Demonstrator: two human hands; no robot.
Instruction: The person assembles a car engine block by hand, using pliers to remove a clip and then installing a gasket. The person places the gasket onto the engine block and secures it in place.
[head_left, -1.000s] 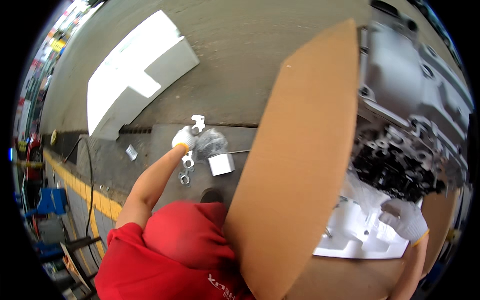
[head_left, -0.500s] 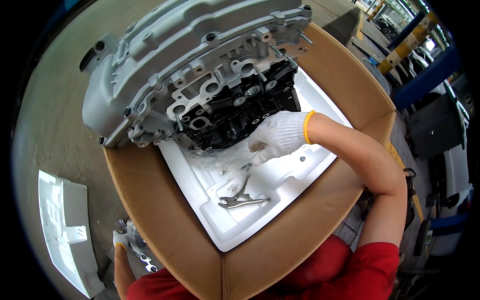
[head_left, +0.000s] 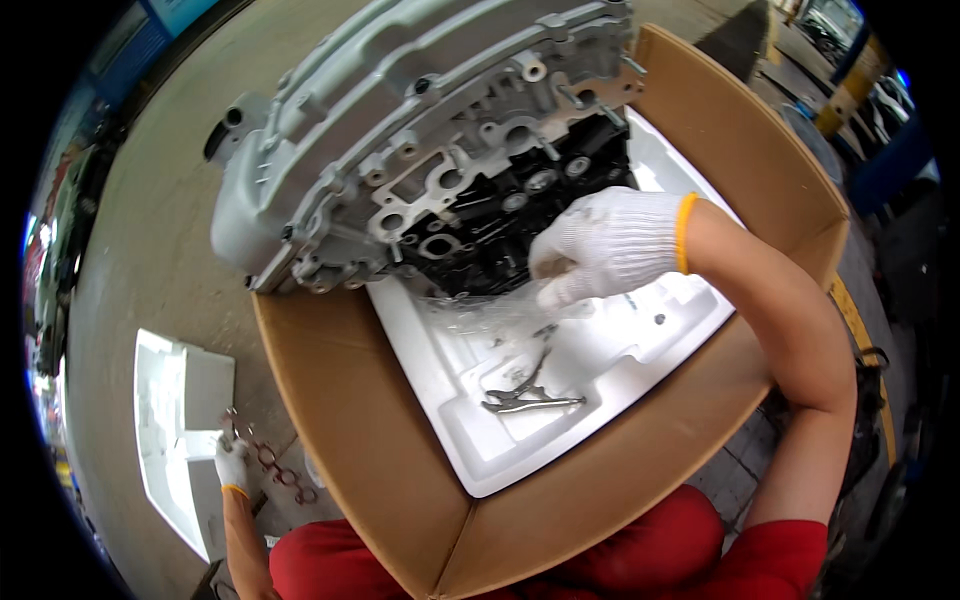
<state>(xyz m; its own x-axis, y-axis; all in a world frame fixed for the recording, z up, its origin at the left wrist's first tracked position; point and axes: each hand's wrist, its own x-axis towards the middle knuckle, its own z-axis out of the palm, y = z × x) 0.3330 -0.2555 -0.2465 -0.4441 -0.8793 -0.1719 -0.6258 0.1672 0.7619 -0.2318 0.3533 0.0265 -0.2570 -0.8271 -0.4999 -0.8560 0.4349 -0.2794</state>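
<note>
My right hand (head_left: 612,245), in a white knit glove with a yellow cuff, is closed, fingertips pinching a clear plastic bag (head_left: 480,315) below the engine. The fingertips are partly hidden. Outside the box at the lower left, my gloved left hand (head_left: 231,462) grips one end of a reddish metal gasket (head_left: 268,458) with a row of round holes. A grey and black engine (head_left: 420,150) rises from the cardboard box. Locking pliers (head_left: 535,400) lie on the white foam tray (head_left: 480,460), with small metal pieces near the bag.
The tall wall of the cardboard box (head_left: 330,420) stands between my two arms. A white foam piece (head_left: 160,430) sits on the floor at left. Metal studs (head_left: 550,150) stick out from the engine's side. A yellow post (head_left: 850,95) stands at the far right.
My left hand has risen a little, lifting the reddish gasket away from the bagged parts beside the box. My right hand stays by the plastic bag. The whole view has shifted.
</note>
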